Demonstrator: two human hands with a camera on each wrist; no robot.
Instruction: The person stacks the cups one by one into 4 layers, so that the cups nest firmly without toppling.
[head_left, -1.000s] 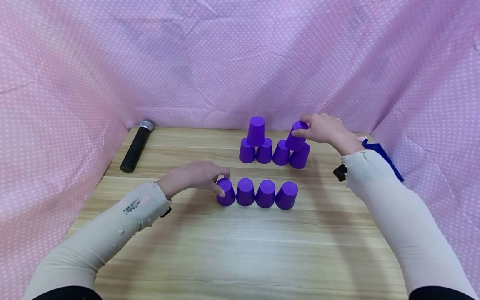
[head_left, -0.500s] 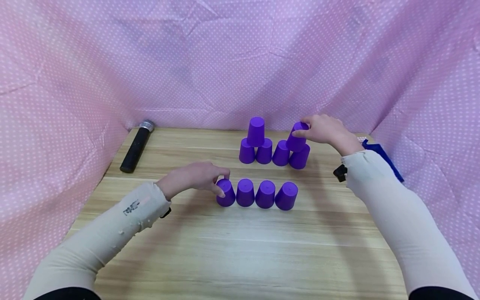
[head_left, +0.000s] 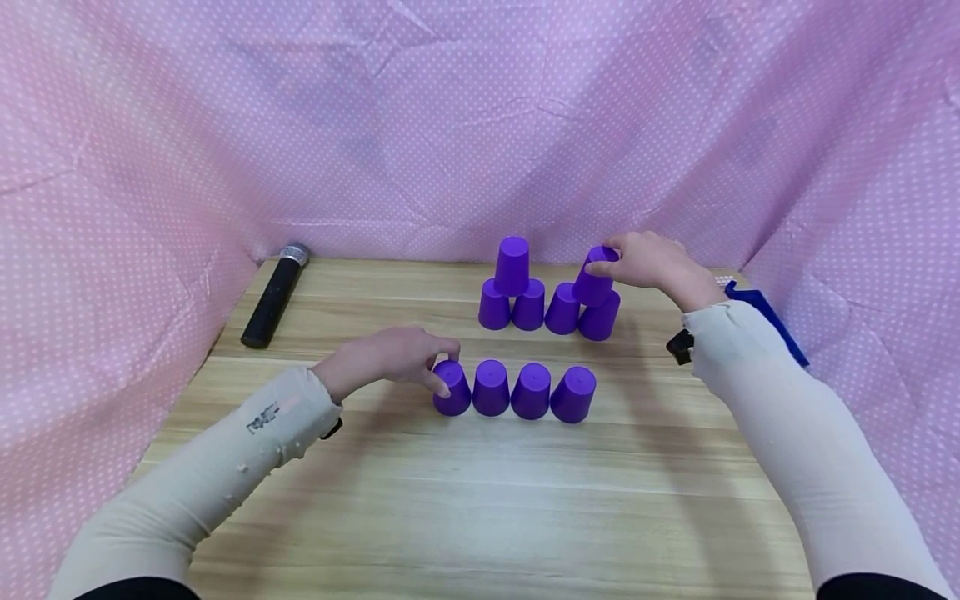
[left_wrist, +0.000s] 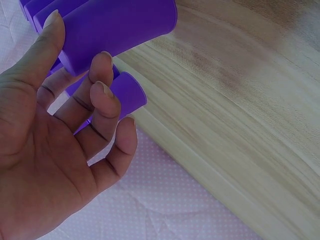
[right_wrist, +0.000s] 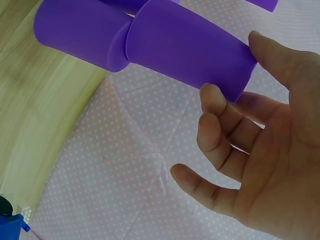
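At the left end of the front row, a purple cup (head_left: 454, 403) stands upside down. My left hand (head_left: 397, 357) pinches it near its narrow top between thumb and fingers; the left wrist view shows this cup (left_wrist: 120, 32) with the other fingers loosely bent below. Farther back are two small pyramids, each with one upturned cup over two. My right hand (head_left: 651, 265) pinches the top cup (head_left: 592, 287) of the right pyramid. In the right wrist view, this cup's (right_wrist: 185, 45) wide rim meets a lower cup (right_wrist: 82, 35). The left pyramid's top cup (head_left: 512, 268) stands untouched.
Three more upturned cups (head_left: 531, 393) continue the front row. A black microphone (head_left: 273, 302) lies at the table's (head_left: 480, 517) back left. Beyond the right forearm is a blue item (head_left: 772, 321), partly hidden. Pink dotted cloth (head_left: 420, 133) surrounds the table.
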